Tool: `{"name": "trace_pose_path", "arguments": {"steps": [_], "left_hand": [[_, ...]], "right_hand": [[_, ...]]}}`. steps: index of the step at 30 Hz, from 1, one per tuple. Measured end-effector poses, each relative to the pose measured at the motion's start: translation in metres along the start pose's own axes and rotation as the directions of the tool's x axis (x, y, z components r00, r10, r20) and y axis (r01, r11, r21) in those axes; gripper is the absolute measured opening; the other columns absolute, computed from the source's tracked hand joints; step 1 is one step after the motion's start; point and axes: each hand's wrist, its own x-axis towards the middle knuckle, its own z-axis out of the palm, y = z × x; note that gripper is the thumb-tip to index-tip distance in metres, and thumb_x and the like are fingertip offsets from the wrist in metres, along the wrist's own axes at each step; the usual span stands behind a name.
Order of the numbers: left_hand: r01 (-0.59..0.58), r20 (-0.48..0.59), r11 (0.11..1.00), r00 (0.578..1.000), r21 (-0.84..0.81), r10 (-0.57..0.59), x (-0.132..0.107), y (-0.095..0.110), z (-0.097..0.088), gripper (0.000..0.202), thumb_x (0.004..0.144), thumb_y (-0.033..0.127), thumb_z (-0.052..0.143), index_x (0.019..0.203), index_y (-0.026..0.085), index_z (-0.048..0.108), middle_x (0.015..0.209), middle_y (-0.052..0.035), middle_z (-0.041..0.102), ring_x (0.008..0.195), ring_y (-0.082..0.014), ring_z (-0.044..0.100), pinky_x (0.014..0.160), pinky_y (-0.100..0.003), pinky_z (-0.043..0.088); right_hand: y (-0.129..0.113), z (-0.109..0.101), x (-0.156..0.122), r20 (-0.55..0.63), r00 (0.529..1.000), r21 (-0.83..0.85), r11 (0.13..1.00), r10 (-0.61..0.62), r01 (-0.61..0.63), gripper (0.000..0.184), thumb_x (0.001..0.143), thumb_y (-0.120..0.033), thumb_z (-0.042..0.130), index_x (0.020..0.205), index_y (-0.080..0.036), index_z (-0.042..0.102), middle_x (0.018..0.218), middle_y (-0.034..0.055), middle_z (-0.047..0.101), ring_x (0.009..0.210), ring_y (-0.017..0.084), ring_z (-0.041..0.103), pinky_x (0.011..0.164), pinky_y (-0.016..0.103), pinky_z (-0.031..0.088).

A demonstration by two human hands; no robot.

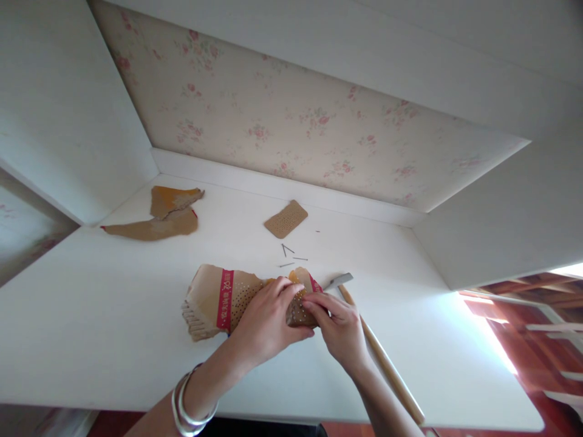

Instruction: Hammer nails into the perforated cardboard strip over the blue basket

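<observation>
A crumpled piece of cardboard (207,297) with a red printed stripe and many small punched holes lies in front of me. My left hand (268,312) is closed around it, fingers over the top and thumb along the near edge. At its right part, my right hand (334,315) is pinched against the holed surface. What sits between those fingertips is too small or hidden to make out. Right beside that hand lies a hammer (387,358), its metal head at the far end and wooden handle toward me. Several loose nails (288,250) are scattered beyond the cardboard.
Farther back lies a small holed cardboard rectangle (286,219). Torn cardboard scraps (168,213) are at the back left. The white tabletop (113,328) meets a back wall (273,115) with flowered paper, and white panels stand at both sides.
</observation>
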Motion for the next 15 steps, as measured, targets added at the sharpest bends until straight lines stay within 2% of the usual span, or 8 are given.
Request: {"name": "trace_pose_path", "arguments": {"steps": [2,5,7,9,12,15], "left_hand": [[-0.013,0.002,1.0,1.0,-0.025,0.013,-0.0001,0.0008,-0.0015,0.049,0.07,0.032,0.083,0.113,0.024,0.059,0.111,-0.0043,0.058,0.107,-0.0263,0.057,0.094,-0.04,0.046],[-0.031,-0.017,0.995,0.999,-0.097,0.03,0.0003,0.0003,-0.0038,0.029,0.079,0.034,0.076,0.104,0.024,0.064,0.104,-0.0025,0.06,0.099,-0.0216,0.06,0.09,-0.034,0.047],[-0.032,-0.02,0.989,0.999,-0.144,0.029,0.0011,-0.0015,-0.0043,0.015,0.086,0.03,0.07,0.099,0.025,0.067,0.101,-0.0008,0.062,0.094,-0.0183,0.061,0.086,-0.031,0.047],[-0.037,-0.021,0.984,0.999,-0.176,0.034,0.0018,-0.0036,-0.0036,0.013,0.088,0.023,0.067,0.101,0.026,0.068,0.099,0.0005,0.064,0.092,-0.0168,0.062,0.085,-0.028,0.047],[-0.061,-0.058,0.971,0.997,-0.232,0.049,0.0019,-0.0052,-0.0018,0.029,0.088,0.017,0.067,0.115,0.028,0.066,0.104,0.0005,0.067,0.098,-0.0164,0.062,0.09,-0.028,0.047],[-0.079,-0.079,0.956,0.995,-0.282,0.059,0.0009,-0.0042,-0.0021,0.031,0.088,0.018,0.067,0.117,0.027,0.066,0.109,-0.0009,0.066,0.102,-0.016,0.061,0.094,-0.027,0.046]], "right_hand": [[-0.0004,0.0001,0.0007,0.007,1.0,-0.001,1.0,-0.012,0.012,0.015,0.088,-0.017,0.067,0.087,-0.029,0.076,0.083,-0.0024,0.077,0.075,0.017,0.069,0.07,0.027,0.052],[-0.0011,0.0,0.0014,0.025,1.0,-0.001,1.0,-0.013,0.014,0.014,0.088,-0.019,0.067,0.088,-0.029,0.077,0.082,-0.0023,0.077,0.074,0.016,0.068,0.069,0.027,0.052],[-0.0016,0.0003,0.0014,0.038,0.999,0.0,1.0,-0.009,0.009,0.013,0.088,-0.02,0.067,0.087,-0.029,0.077,0.083,-0.0022,0.077,0.075,0.017,0.068,0.07,0.027,0.053],[-0.0026,0.001,0.0013,0.034,0.999,0.004,1.0,0.011,-0.011,0.014,0.087,-0.02,0.068,0.097,-0.028,0.074,0.085,-0.0018,0.078,0.076,0.018,0.069,0.071,0.028,0.053],[-0.0049,0.0023,0.0021,0.003,0.984,0.043,0.983,0.177,-0.177,0.032,0.082,-0.022,0.072,0.113,-0.027,0.061,0.079,-0.0032,0.079,0.073,0.019,0.07,0.067,0.028,0.054],[-0.0066,0.003,0.0034,-0.003,0.939,0.089,0.936,0.343,-0.341,0.035,0.078,-0.027,0.076,0.105,-0.027,0.054,0.072,-0.0049,0.078,0.07,0.019,0.07,0.065,0.029,0.053]]}}
